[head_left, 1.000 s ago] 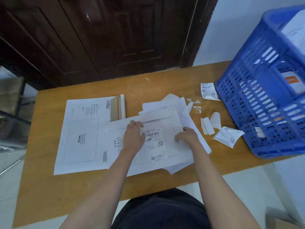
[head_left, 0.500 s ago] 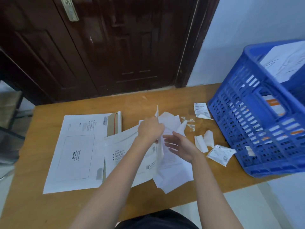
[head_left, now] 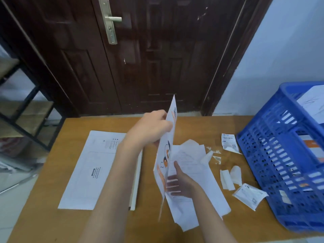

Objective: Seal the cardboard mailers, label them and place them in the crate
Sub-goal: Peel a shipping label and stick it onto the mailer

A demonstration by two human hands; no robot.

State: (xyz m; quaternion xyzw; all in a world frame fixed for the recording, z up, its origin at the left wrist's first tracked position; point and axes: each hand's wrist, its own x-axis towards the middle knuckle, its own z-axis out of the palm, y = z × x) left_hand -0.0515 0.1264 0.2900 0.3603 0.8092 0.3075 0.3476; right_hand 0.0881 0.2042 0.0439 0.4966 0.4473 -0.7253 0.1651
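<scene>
mailer: white with orange print, lifted on edge over table | second mailer: white, flat at left | crate: blue, right, holding mailers

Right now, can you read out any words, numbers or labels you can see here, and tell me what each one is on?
None can be read.
Lifted mailer gripped by the left hand: orange and dark print, blurred.
Flat mailer on the table: small black print, too small.
Label slips beside the crate: barcode-like marks, unreadable.
</scene>
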